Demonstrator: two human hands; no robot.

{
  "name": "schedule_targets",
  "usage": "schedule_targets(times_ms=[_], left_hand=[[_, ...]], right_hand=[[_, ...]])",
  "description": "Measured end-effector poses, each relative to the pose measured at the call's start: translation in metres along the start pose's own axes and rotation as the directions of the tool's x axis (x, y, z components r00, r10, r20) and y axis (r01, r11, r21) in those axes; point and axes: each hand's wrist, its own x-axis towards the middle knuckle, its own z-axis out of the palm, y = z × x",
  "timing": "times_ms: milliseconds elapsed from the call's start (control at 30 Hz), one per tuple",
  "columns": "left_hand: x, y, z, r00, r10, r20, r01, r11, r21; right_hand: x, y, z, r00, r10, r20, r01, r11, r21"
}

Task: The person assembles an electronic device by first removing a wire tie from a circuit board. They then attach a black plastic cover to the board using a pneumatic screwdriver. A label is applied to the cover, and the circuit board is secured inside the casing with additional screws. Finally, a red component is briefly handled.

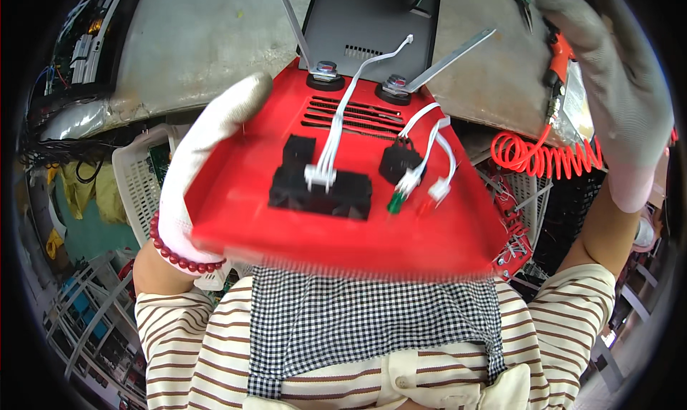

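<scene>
My left hand point(207, 152), in a white glove, grips the left edge of a red metal panel point(243, 202), tilted above my lap. The panel carries black blocks point(322, 195), white-wired plugs point(320, 175), a small green part point(396, 202) and two bolts with washers point(325, 70). Metal strips point(454, 56) stick out from the bolts. At the upper right, my gloved right hand point(622, 88) is raised, thumb apart from the fingers, holding nothing that I can see. It is beside a red and black air tool point(559, 59) and green-handled pliers point(524, 6).
A black metal plate point(372, 23) lies on the worn grey tabletop point(193, 38). A red coiled hose point(544, 154) hangs at the right. White baskets point(136, 174) stand below the table on both sides; the right one holds red parts point(512, 249). Cables and boards crowd the far left.
</scene>
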Motion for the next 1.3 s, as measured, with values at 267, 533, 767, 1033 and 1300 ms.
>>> schedule_targets(times_ms=[267,533,767,1033,1300], left_hand=[[0.039,0.029,0.023,0.998,-0.016,-0.058,0.033,0.952,0.306],[0.037,0.045,-0.015,0.991,0.124,0.039,-0.105,0.584,0.805],[0.065,0.031,-0.02,0.744,0.406,0.531,-0.352,-0.436,0.828],[0.106,-0.015,-0.009,0.78,0.52,0.347,-0.422,0.028,0.906],[0.097,-0.008,0.008,0.804,0.425,0.415,-0.341,-0.241,0.908]], right_hand=[[-0.016,-0.018,0.019,0.84,0.502,-0.207,-0.428,0.846,0.316],[-0.043,-0.047,0.043,0.742,0.667,-0.07,-0.487,0.607,0.628],[-0.03,-0.059,0.041,0.685,0.714,-0.142,-0.413,0.541,0.733],[-0.025,-0.055,0.011,0.53,0.834,-0.151,-0.416,0.412,0.811],[-0.07,-0.039,-0.004,0.509,0.849,-0.141,-0.414,0.386,0.825]])
